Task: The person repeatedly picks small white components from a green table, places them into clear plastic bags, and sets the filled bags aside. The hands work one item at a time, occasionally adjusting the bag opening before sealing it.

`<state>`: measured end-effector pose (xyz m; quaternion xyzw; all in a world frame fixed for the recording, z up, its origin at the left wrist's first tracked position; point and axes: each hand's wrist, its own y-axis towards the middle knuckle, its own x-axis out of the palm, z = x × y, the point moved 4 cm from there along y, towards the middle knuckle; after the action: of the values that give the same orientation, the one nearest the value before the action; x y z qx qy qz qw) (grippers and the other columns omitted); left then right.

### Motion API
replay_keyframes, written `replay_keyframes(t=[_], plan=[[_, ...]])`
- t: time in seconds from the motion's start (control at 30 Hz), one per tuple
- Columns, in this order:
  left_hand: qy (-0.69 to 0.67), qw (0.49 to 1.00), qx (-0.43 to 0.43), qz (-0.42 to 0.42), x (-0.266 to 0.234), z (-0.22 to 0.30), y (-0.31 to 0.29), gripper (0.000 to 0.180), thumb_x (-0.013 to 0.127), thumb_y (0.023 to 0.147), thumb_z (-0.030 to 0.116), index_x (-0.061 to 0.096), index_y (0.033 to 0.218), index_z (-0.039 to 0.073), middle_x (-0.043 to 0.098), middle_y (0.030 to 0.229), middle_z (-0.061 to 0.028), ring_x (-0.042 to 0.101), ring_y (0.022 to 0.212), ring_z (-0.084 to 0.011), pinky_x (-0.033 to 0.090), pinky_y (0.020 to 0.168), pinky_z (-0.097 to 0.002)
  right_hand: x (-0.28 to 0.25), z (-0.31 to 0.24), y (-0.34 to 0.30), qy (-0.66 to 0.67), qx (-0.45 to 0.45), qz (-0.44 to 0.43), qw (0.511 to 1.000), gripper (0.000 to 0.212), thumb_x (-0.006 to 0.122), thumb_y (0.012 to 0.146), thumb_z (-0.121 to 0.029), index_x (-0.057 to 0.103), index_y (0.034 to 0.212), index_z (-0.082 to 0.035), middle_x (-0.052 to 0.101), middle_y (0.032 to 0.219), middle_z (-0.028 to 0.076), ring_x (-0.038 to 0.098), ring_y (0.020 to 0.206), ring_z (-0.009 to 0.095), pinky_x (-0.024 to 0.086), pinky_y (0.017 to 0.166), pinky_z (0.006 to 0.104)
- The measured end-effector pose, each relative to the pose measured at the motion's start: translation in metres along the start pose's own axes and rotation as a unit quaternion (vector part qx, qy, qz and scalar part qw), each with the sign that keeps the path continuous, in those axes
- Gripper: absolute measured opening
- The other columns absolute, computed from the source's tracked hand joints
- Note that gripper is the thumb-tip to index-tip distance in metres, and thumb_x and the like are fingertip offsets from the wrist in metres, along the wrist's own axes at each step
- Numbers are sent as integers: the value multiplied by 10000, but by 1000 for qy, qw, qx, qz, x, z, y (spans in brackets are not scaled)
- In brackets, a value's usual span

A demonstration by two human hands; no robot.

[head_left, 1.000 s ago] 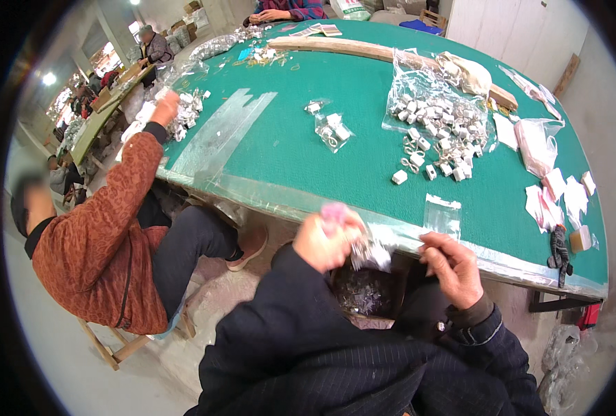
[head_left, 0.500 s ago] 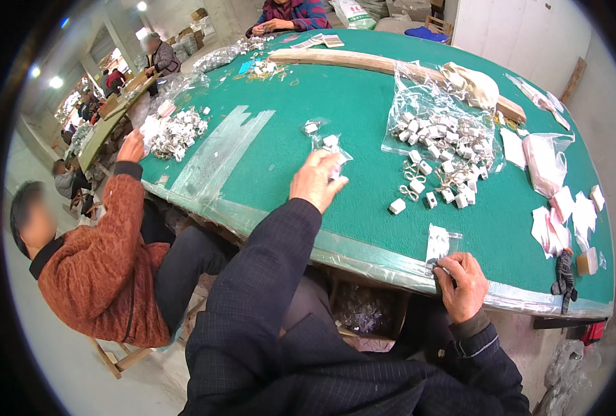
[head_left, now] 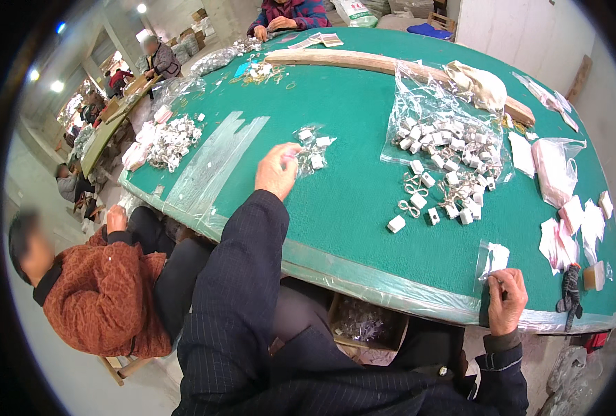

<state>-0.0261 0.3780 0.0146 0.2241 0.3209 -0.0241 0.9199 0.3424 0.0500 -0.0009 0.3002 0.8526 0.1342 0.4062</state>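
My left hand (head_left: 278,172) is over the green table, its fingers drawn together around something small and pinkish that I cannot make out. Just to its right lie a few small clear bags (head_left: 316,161) with white blocks inside. At the near table edge my right hand (head_left: 507,297) pinches a small clear plastic bag (head_left: 485,269) with a white slip in it. Between the hands, farther off, is a heap of white blocks with metal loops (head_left: 464,197), partly on a large clear plastic bag (head_left: 419,90).
A co-worker (head_left: 103,291) sits at the left beside another block heap (head_left: 173,142). A wooden bar (head_left: 336,61) lies across the far table. At right are a bag of pink slips (head_left: 554,170) and a dark glove (head_left: 569,291). An open box (head_left: 367,322) sits below the edge.
My left hand has moved left, off the small filled bags. My right hand has slid right with its bag. The co-worker's hand has dropped from the left heap toward the lap.
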Motion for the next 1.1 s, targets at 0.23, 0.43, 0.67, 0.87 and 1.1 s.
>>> replay_keyframes(t=[0.23,0.43,0.67,0.87,1.1], plan=[[208,977,-35,-32,29,-6,38,517,697,813,324,570,1282,146,612,1250,-77,588,1133,-282,472,937,-401,-2,6,0,2,23,9,1000,127,650,795,70,624,882,-20,550,827,61,488,680,145,390,582,258],[213,976,47,-26,52,-4,54,343,668,839,208,641,1169,119,627,1224,-75,632,1041,-294,508,886,-389,-6,16,2,-7,61,39,997,109,654,808,60,620,876,-18,547,830,44,459,654,113,373,573,239],[95,968,229,31,55,78,20,225,651,848,136,669,1065,77,651,1116,-115,646,972,-300,528,834,-371,-15,29,4,9,87,67,994,112,646,808,73,635,886,-7,557,837,52,489,666,111,396,584,230],[17,945,275,-179,139,149,-24,361,665,877,244,629,1201,90,607,1240,-145,637,1035,-284,503,898,-356,-20,30,5,13,65,65,996,103,660,797,57,647,877,-8,569,819,65,508,656,132,414,580,250],[45,948,223,-221,168,151,-35,228,660,813,151,645,1038,119,649,1051,-59,638,931,-299,518,765,-403,-24,31,2,74,68,29,995,124,673,766,40,651,875,-17,590,808,85,560,698,180,454,622,277]])
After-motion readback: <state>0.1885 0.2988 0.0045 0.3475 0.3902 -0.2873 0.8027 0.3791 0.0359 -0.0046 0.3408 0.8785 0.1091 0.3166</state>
